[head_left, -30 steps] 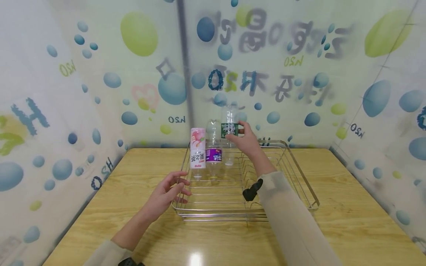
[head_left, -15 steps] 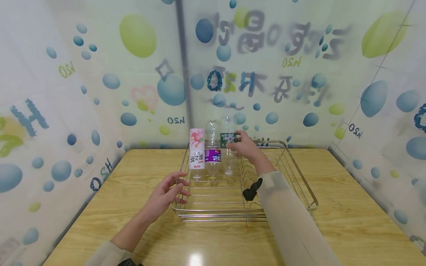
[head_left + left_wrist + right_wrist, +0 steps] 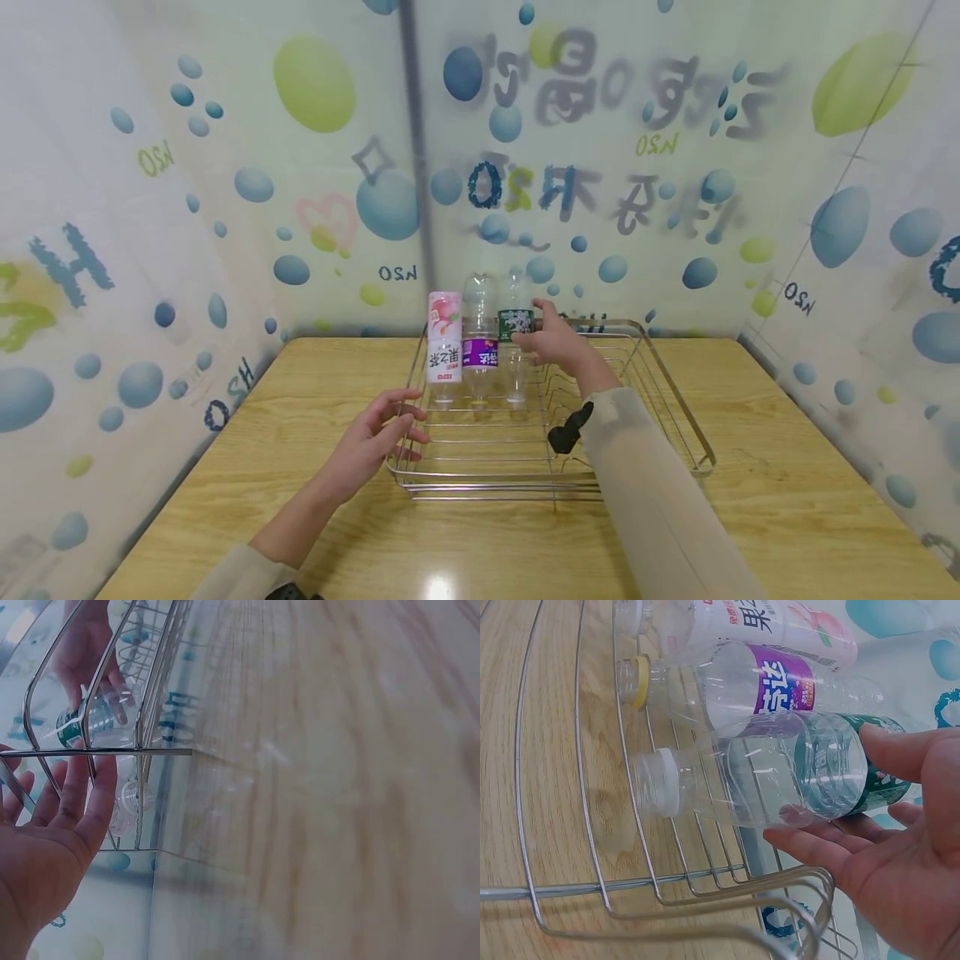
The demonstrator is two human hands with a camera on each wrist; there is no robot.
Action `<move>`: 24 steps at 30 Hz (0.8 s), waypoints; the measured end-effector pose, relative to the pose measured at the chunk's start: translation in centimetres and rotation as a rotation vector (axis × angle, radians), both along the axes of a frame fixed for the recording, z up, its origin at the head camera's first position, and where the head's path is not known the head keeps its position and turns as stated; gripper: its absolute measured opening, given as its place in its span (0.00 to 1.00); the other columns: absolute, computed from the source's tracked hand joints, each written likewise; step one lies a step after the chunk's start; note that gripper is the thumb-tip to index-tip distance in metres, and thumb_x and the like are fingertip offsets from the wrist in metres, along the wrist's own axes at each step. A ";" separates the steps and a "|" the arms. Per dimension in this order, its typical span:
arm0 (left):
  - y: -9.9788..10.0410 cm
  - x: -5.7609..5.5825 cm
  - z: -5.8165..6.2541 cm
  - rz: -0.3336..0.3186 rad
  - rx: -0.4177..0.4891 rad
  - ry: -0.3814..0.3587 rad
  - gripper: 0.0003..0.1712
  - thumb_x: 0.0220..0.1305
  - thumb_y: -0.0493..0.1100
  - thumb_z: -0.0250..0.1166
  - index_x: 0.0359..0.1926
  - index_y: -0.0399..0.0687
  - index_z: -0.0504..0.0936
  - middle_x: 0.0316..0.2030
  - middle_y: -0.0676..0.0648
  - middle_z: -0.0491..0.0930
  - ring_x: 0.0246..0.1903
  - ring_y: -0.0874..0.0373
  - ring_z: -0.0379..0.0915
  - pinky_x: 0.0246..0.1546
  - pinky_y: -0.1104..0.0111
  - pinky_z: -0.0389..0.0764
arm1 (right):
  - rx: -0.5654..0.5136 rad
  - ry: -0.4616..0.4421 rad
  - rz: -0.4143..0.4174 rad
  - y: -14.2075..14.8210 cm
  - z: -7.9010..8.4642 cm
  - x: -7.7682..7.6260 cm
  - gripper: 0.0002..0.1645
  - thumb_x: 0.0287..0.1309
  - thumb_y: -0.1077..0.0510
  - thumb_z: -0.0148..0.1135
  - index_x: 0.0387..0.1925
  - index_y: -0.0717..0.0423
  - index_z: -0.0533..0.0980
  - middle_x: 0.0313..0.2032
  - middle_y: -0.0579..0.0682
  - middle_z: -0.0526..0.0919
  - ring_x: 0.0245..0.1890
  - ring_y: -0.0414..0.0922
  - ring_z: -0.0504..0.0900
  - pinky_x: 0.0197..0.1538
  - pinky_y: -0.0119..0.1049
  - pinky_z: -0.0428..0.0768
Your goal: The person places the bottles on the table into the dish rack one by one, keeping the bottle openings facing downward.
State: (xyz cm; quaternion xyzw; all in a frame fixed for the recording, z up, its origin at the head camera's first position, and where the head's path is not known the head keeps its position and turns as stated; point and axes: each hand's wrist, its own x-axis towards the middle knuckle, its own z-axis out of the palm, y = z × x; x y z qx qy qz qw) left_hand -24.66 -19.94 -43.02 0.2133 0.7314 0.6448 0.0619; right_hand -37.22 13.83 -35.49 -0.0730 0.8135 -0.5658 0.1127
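Observation:
My right hand (image 3: 558, 340) holds a clear plastic bottle with a green label (image 3: 516, 325), thumb on one side and fingers on the other. This bottle stands upside down in a metal wire dish rack (image 3: 487, 475), its white neck ring (image 3: 669, 782) low by the wires. Beside it are two more upturned bottles: one with a purple label (image 3: 480, 352) and a yellow neck ring, and one with a pink and white label (image 3: 445, 336). My left hand (image 3: 371, 437) rests at the rack's left side, fingers loosely bent against the wires in the left wrist view.
The rack stands on a wooden table (image 3: 757, 417) against a wall sheet (image 3: 600, 208) printed with blue and green dots. Bent wire dividers (image 3: 558, 383) rise in the rack's right part.
My right hand has lowered the green-labelled bottle into the rack, level with the other bottles. My left hand and the other two bottles have stayed in place.

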 end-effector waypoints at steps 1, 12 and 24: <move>0.0 0.0 0.0 0.000 0.000 0.000 0.28 0.88 0.43 0.53 0.79 0.36 0.62 0.59 0.37 0.77 0.50 0.48 0.88 0.48 0.55 0.94 | 0.002 -0.001 0.002 0.0 0.0 0.0 0.56 0.81 0.53 0.62 0.90 0.44 0.34 0.83 0.69 0.54 0.75 0.65 0.74 0.74 0.61 0.80; 0.1 0.1 0.0 0.002 0.007 0.006 0.26 0.88 0.42 0.54 0.78 0.39 0.64 0.59 0.36 0.77 0.50 0.47 0.89 0.47 0.54 0.94 | 0.040 0.015 0.021 0.2 -0.3 -0.2 0.58 0.81 0.53 0.64 0.90 0.45 0.33 0.84 0.70 0.53 0.80 0.67 0.68 0.78 0.64 0.74; 0.1 0.3 0.1 0.007 0.009 0.017 0.24 0.88 0.42 0.54 0.77 0.42 0.67 0.57 0.41 0.79 0.50 0.48 0.89 0.47 0.55 0.94 | 0.059 0.014 0.023 0.1 -0.3 -0.1 0.60 0.80 0.55 0.65 0.90 0.45 0.32 0.85 0.70 0.52 0.82 0.67 0.64 0.78 0.64 0.74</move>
